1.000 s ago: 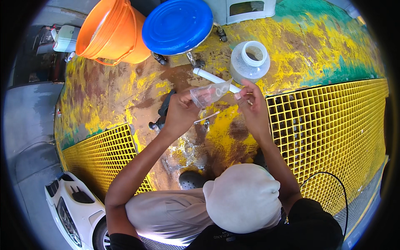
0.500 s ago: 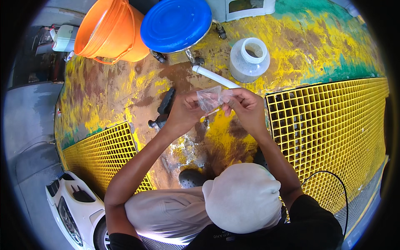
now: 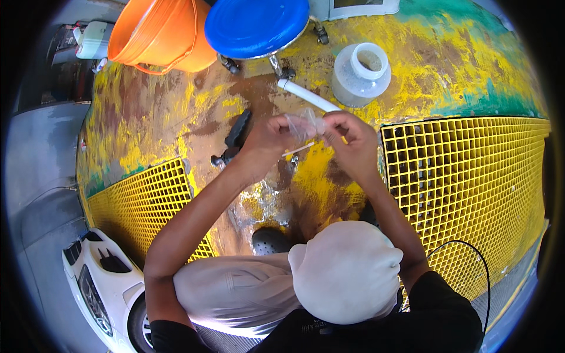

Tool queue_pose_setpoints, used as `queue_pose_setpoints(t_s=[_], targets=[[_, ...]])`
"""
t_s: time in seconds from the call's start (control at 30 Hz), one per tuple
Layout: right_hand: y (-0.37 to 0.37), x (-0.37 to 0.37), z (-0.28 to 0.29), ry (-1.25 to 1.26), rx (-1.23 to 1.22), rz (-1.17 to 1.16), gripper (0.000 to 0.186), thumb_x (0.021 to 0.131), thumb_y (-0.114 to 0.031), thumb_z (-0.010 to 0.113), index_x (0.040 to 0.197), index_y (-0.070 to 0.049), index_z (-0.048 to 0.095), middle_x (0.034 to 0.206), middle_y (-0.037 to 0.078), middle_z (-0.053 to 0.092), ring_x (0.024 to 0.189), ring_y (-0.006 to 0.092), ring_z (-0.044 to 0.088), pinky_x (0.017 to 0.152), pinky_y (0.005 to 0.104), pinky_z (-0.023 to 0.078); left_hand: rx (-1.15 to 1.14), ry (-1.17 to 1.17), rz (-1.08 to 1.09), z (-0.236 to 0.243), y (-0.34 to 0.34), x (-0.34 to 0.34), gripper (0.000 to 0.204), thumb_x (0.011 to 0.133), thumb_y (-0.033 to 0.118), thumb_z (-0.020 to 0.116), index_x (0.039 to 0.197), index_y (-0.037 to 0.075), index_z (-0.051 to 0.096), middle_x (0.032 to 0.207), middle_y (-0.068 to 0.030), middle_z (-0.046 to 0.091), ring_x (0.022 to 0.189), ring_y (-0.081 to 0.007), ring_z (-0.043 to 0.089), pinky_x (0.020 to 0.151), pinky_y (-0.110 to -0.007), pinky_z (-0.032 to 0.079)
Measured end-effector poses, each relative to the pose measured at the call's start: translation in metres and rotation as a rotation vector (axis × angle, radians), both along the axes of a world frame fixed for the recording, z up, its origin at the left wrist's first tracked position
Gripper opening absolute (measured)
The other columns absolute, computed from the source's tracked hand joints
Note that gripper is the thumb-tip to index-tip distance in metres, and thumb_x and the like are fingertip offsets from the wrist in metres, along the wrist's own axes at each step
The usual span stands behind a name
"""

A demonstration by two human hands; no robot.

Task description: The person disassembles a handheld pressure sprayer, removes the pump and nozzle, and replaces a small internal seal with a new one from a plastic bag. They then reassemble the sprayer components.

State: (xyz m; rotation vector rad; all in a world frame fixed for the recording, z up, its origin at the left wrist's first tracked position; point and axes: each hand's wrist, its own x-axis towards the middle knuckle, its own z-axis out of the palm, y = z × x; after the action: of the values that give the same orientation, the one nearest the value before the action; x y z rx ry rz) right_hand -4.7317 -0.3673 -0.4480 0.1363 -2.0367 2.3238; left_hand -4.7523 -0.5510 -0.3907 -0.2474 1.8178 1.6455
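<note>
In front of me, both hands hold a crumpled piece of clear plastic film (image 3: 301, 125). My left hand (image 3: 272, 140) pinches its left side, and the fingers of my right hand (image 3: 354, 141) are closed on its bunched right end. Whether the film is a bag or a loose sheet I cannot make out. Below the film a thin pale stick (image 3: 299, 149) shows between the hands; what it belongs to is unclear. A black-handled tool with a metal fitting (image 3: 238, 130) lies on the floor just left of my left hand. Beyond my hands lies a white pipe (image 3: 309, 95).
A translucent wide-mouthed jar (image 3: 362, 76) stands on the paint-worn floor. At the back are a blue round stool (image 3: 256, 26) on casters and an orange bucket (image 3: 168, 38). Yellow floor gratings (image 3: 465, 182) lie on both sides. A white car (image 3: 106, 282) is at lower left.
The film is drawn into a narrower shape between my fingers, and my hands have shifted slightly. The jar, stool and bucket appear a little higher as the view moved.
</note>
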Motion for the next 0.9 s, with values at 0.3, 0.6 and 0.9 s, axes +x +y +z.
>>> queue_pose_setpoints(t_s=[0.3, 0.6, 0.9], targets=[[-0.003, 0.001, 0.009, -0.198, -0.205, 0.040, 0.010, 0.092, -0.005, 0.068, 0.098, 0.003, 0.064, 0.077, 0.004, 0.066, 0.066, 0.0055, 0.060, 0.059, 0.0200, 0.047, 0.014, 0.223, -0.124, 0.001, -0.004, -0.005, 0.022, 0.093, 0.021, 0.070, 0.103, 0.002, 0.070, 0.115, -0.0027, 0.056, 0.101, -0.0105, 0.056, 0.086, -0.027, 0.047], [-0.005, 0.000, 0.007, -0.161, -0.235, 0.056, 0.008, 0.093, -0.002, 0.066, 0.099, 0.003, 0.063, 0.080, 0.005, 0.067, 0.068, 0.0063, 0.061, 0.060, 0.0203, 0.048, -0.065, 0.290, -0.157, -0.002, -0.005, -0.004, 0.023, 0.094, 0.022, 0.068, 0.102, 0.001, 0.071, 0.127, -0.0054, 0.049, 0.107, -0.0129, 0.055, 0.091, -0.029, 0.047], [-0.008, -0.007, 0.021, -0.223, -0.393, 0.064, 0.012, 0.093, -0.008, 0.068, 0.097, 0.002, 0.063, 0.076, 0.006, 0.066, 0.062, 0.0082, 0.060, 0.056, 0.0223, 0.049, 0.602, -0.062, -0.050, -0.002, -0.007, -0.009, 0.033, 0.095, 0.023, 0.066, 0.119, 0.002, 0.057, 0.107, -0.0063, 0.062, 0.098, -0.0139, 0.059, 0.087, -0.030, 0.048]])
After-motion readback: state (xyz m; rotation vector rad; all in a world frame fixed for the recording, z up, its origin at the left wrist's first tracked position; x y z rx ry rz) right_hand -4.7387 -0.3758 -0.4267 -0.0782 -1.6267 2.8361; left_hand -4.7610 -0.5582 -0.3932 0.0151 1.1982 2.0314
